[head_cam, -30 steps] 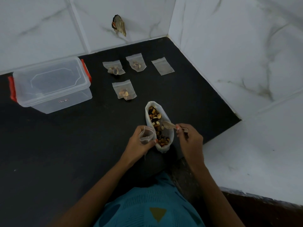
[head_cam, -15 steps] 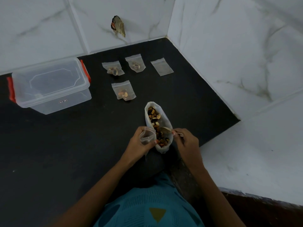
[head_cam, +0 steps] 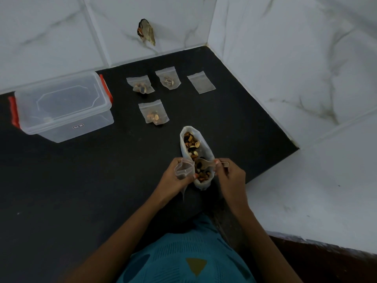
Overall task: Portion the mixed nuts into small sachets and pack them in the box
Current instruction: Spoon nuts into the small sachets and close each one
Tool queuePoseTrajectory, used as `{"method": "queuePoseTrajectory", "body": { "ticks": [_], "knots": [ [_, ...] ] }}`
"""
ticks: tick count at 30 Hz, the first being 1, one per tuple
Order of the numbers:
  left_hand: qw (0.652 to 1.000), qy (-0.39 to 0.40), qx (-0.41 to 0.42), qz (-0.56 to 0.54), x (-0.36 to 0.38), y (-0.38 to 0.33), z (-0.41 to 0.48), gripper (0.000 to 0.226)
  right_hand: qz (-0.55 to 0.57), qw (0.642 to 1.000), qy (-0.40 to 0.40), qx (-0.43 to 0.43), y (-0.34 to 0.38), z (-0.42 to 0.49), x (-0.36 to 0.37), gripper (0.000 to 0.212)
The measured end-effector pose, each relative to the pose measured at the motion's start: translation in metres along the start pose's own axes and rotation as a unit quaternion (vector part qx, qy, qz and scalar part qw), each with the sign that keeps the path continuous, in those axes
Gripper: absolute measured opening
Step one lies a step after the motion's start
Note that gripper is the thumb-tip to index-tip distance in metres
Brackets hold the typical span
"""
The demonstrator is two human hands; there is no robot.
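A large clear bag of mixed nuts (head_cam: 195, 152) lies open on the black counter (head_cam: 81, 180). My left hand (head_cam: 175, 178) holds a small empty sachet (head_cam: 184, 168) with its mouth open, just left of the bag. My right hand (head_cam: 230, 176) grips a small spoon (head_cam: 206, 163) whose bowl sits over the nuts in the bag. Three sachets with nuts lie farther back: one (head_cam: 153, 114) in the middle, two (head_cam: 140, 85) (head_cam: 168, 79) behind it. An empty flat sachet (head_cam: 201, 82) lies to their right. The clear box (head_cam: 61, 107) with red clips stands lidded at the left.
White marble-tiled walls (head_cam: 285, 58) close the counter at the back and right. A raised white ledge (head_cam: 306, 190) runs along the right. A crumpled scrap (head_cam: 146, 32) sticks to the back wall.
The spoon dipped into the nuts half a second ago and has lifted again, its bowl now over the bag near the open sachet. My left hand has stayed in place.
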State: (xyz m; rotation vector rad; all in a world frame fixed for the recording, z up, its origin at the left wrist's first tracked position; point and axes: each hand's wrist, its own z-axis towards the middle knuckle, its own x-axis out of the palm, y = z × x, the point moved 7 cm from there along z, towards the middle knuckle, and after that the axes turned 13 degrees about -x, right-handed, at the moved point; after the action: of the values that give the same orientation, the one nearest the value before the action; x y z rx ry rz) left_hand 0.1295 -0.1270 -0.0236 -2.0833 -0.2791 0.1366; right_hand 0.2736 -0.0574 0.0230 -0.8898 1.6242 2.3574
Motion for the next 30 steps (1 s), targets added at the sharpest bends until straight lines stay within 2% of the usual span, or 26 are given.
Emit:
{"method": "queuePoseTrajectory", "body": {
  "ticks": [3,5,10,15,21,30],
  "knots": [
    [1.000,0.003,-0.002,-0.006,0.000,0.000,-0.001,0.028,0.046,0.993,-0.044,0.097,-0.017,-0.002,-0.006,0.021],
    [1.000,0.006,-0.005,-0.006,0.001,-0.001,-0.001,0.027,0.066,0.987,-0.060,0.131,-0.025,-0.003,-0.008,0.023],
    [1.000,0.020,-0.008,-0.017,0.002,-0.003,-0.002,0.023,0.080,0.987,-0.056,0.129,-0.020,-0.007,-0.001,0.024],
    [1.000,0.017,-0.011,-0.021,0.002,-0.004,-0.003,0.024,0.142,0.965,-0.095,0.198,-0.030,-0.007,-0.008,0.024],
    [0.999,0.035,-0.021,-0.020,0.003,-0.003,-0.004,0.026,0.131,0.974,-0.070,0.174,-0.023,-0.011,0.002,0.024],
    [0.999,0.032,-0.023,-0.005,0.003,-0.006,-0.006,0.028,0.273,0.907,-0.131,0.294,-0.038,-0.023,-0.002,0.021]
  ]
}}
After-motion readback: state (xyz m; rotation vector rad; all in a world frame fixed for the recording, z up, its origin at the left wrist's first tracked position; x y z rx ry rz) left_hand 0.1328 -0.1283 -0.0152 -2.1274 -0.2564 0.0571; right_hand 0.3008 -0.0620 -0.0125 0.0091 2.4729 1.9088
